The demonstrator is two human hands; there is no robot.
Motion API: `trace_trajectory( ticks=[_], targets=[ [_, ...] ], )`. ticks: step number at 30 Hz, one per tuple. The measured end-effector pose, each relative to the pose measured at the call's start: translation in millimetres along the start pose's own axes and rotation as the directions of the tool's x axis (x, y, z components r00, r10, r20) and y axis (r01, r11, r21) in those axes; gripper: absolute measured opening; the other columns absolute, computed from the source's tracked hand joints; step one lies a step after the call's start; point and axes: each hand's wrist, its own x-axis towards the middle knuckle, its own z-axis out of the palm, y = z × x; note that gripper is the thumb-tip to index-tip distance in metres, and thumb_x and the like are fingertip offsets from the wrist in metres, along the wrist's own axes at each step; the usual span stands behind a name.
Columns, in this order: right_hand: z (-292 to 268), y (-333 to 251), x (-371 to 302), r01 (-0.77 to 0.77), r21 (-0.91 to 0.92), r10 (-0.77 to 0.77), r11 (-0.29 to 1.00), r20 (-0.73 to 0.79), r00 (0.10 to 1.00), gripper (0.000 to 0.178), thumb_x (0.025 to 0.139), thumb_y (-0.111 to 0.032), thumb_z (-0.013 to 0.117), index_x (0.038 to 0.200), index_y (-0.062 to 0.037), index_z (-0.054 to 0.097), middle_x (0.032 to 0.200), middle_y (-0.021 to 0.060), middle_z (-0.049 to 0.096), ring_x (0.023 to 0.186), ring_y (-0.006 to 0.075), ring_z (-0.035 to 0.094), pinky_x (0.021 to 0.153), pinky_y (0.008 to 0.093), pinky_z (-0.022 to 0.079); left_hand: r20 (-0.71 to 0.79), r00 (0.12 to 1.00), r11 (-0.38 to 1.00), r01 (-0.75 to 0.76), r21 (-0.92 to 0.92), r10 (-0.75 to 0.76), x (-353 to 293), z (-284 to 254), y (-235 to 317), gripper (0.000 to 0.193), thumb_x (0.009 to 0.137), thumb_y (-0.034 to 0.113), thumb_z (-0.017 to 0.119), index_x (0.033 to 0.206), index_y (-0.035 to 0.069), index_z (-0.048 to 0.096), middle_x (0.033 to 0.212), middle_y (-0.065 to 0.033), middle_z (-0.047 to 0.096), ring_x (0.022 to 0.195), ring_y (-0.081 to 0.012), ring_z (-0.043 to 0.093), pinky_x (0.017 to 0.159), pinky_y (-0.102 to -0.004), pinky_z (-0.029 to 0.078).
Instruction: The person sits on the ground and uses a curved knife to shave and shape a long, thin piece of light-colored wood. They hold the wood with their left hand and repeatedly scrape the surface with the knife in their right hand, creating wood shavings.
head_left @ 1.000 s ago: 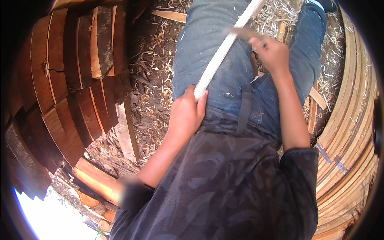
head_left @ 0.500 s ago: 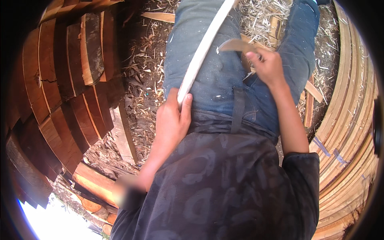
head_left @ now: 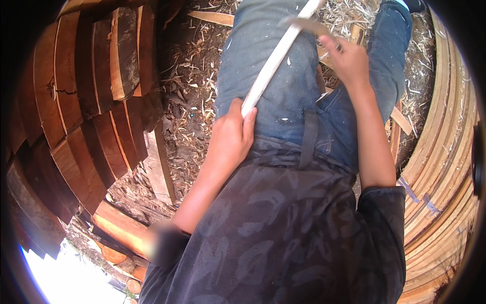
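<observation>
A long pale wooden stick (head_left: 273, 62) lies slantwise across my left thigh, its far end running up past the top of the view. My left hand (head_left: 234, 130) is closed around its near end, close to my hip. In my right hand (head_left: 351, 62) is a knife with a curved blade (head_left: 305, 24), its handle mostly covered by my fingers. The blade is smeared by motion and crosses over the stick's upper part; whether it touches the wood I cannot tell.
Reddish-brown boards (head_left: 66, 86) are stacked on the left. Long bundled wooden strips (head_left: 430, 152), tied with plastic, curve along the right. Wood shavings (head_left: 349, 17) cover the ground between my legs. A loose wood piece (head_left: 211, 18) lies beyond my left leg.
My right hand has moved up and slightly right, bringing the knife from beside the stick to across it. The whole view has shifted slightly; my left hand keeps its hold.
</observation>
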Motion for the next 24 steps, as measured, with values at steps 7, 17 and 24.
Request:
trace_trajectory(
  ticks=[7,17,24],
  targets=[
    [13,-1,-10,0.375,-0.190,-0.389,0.907,-0.041,0.920,0.056,0.073,-0.060,0.063,0.058,-0.0068,0.056,0.050,0.0084,0.055,0.048,0.0253,0.058,0.043,0.0351,0.044,-0.032,0.999,1.000,-0.011,0.012,0.012,4,2,0,0.022,0.092,0.019,0.050,0.091,-0.003,0.048,0.061,-0.0275,0.055,0.064,-0.0462,0.058,0.055,-0.0510,0.044],
    [13,2,-18,0.318,-0.095,-0.314,0.943,0.053,0.948,0.058,0.076,-0.065,0.057,0.078,-0.0087,0.070,0.053,0.0091,0.059,0.050,0.0264,0.060,0.048,0.0340,0.047,-0.020,0.999,0.998,-0.030,0.055,0.031,3,5,0,0.022,0.092,0.018,0.050,0.091,-0.004,0.047,0.060,-0.0271,0.055,0.061,-0.0458,0.058,0.052,-0.0510,0.044],
    [17,40,15,-0.264,0.146,0.280,0.953,-0.106,0.954,0.065,0.083,-0.065,0.047,0.073,-0.0043,0.067,0.054,0.0159,0.057,0.056,0.0306,0.060,0.055,0.0413,0.046,-0.035,0.999,0.995,-0.033,0.094,0.036,1,5,1,0.024,0.092,0.020,0.050,0.092,-0.004,0.047,0.060,-0.0268,0.056,0.061,-0.0456,0.058,0.053,-0.0512,0.045]
  ],
)
